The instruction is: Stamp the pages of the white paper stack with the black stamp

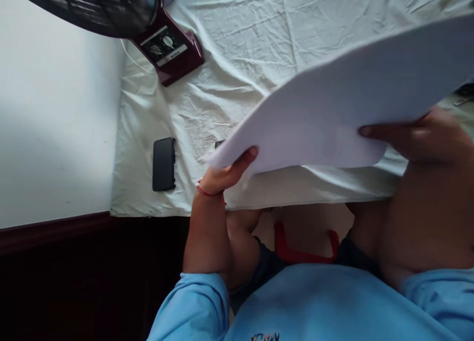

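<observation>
A large white sheet of paper (318,109) is held up over the cloth-covered table, curving away to the upper right. My left hand (227,175) grips its lower left end, thumb on top and the other fingers hidden beneath. On the right, my right hand (418,136) is blurred; its thumb or finger lies over the face of the sheet, and the rest of its grip is partly out of sight. A small dark thing (219,143) peeks out from under the paper's left edge.
A dark red electric fan (177,50) stands at the upper left. A black phone-like slab (163,164) lies left of my left hand on the pale tablecloth (144,119). A dark object (465,90) shows at the right edge. Below the table is a red stool (303,256).
</observation>
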Action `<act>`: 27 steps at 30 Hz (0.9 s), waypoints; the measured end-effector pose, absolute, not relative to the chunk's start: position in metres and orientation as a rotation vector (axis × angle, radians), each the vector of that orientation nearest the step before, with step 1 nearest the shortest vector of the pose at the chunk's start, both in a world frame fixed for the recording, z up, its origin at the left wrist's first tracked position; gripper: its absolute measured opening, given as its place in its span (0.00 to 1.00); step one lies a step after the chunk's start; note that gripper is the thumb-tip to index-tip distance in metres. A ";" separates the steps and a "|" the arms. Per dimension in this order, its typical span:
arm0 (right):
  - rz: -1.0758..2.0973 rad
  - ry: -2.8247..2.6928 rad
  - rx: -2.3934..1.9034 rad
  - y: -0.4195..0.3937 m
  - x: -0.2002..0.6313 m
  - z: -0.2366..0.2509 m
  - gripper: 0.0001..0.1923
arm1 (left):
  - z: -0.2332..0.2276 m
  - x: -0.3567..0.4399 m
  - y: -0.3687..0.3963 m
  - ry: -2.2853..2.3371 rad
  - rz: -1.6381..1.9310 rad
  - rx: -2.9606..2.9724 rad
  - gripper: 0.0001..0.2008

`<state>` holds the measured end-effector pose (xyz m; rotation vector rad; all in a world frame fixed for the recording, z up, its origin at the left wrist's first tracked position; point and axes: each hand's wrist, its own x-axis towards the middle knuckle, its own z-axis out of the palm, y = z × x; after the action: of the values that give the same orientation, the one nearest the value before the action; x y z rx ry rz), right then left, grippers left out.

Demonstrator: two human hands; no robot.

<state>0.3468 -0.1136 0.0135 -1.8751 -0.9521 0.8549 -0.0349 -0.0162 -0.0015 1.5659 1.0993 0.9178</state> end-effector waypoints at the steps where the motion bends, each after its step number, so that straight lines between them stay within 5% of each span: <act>1: 0.858 -0.937 -1.847 -0.112 0.345 0.014 0.25 | -0.004 -0.032 -0.018 1.114 0.923 1.550 0.21; 12: 1.085 -0.665 -1.932 -0.102 0.344 0.027 0.17 | 0.009 -0.021 -0.003 0.973 0.362 1.546 0.26; 17: 1.097 -0.595 -1.998 -0.099 0.345 0.027 0.08 | 0.021 -0.016 -0.007 1.133 0.289 1.484 0.20; 27: 1.098 -0.494 -2.011 -0.097 0.338 0.032 0.04 | 0.022 -0.015 -0.010 1.296 0.644 1.481 0.18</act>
<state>0.3380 -0.0969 0.0324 -2.0107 -0.4937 1.0981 -0.0150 -0.0105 0.0218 1.4815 1.2956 0.6445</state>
